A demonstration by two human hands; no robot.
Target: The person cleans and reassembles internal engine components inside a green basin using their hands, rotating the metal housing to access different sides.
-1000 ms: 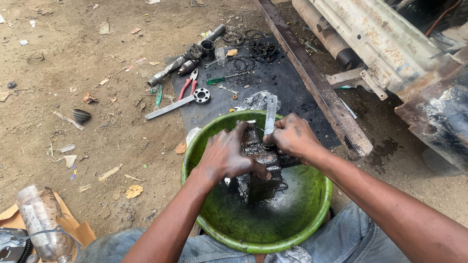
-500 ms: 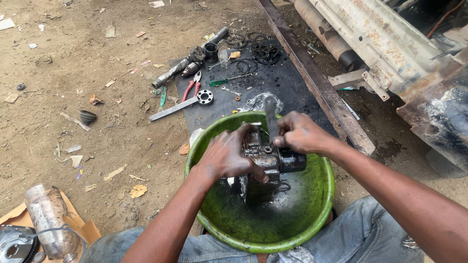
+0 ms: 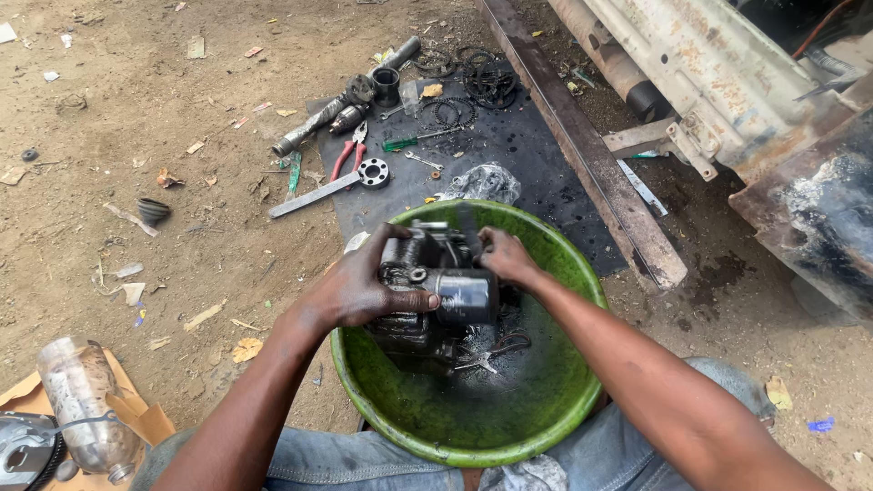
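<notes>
Your left hand (image 3: 359, 291) has its grip closed around the near left side of a greasy dark metal part (image 3: 435, 284), thumb lying across its shiny cylindrical end. Your right hand (image 3: 505, 257) grips a dark flat tool (image 3: 469, 233), narrow grip, held upright against the far top of the same part. The part sits over the middle of a green plastic basin (image 3: 564, 400), which rests between your knees; oily residue and a small wire clip (image 3: 486, 356) lie in the basin bottom, just near of the part.

Far of the basin: a black mat (image 3: 536, 155) on the dirt ground, carrying red-handled pliers (image 3: 348, 153), a green-handled screwdriver (image 3: 414, 141), a flat steel bar with a ring end (image 3: 329, 189), a small spanner (image 3: 423, 162), several black rings (image 3: 486, 82) and a crumpled clear bag (image 3: 482, 182) touching the basin rim.

Right of the mat: a rusty steel beam (image 3: 582, 145) running far to near.

Near left corner: a clear plastic bottle (image 3: 82, 400) on cardboard
</notes>
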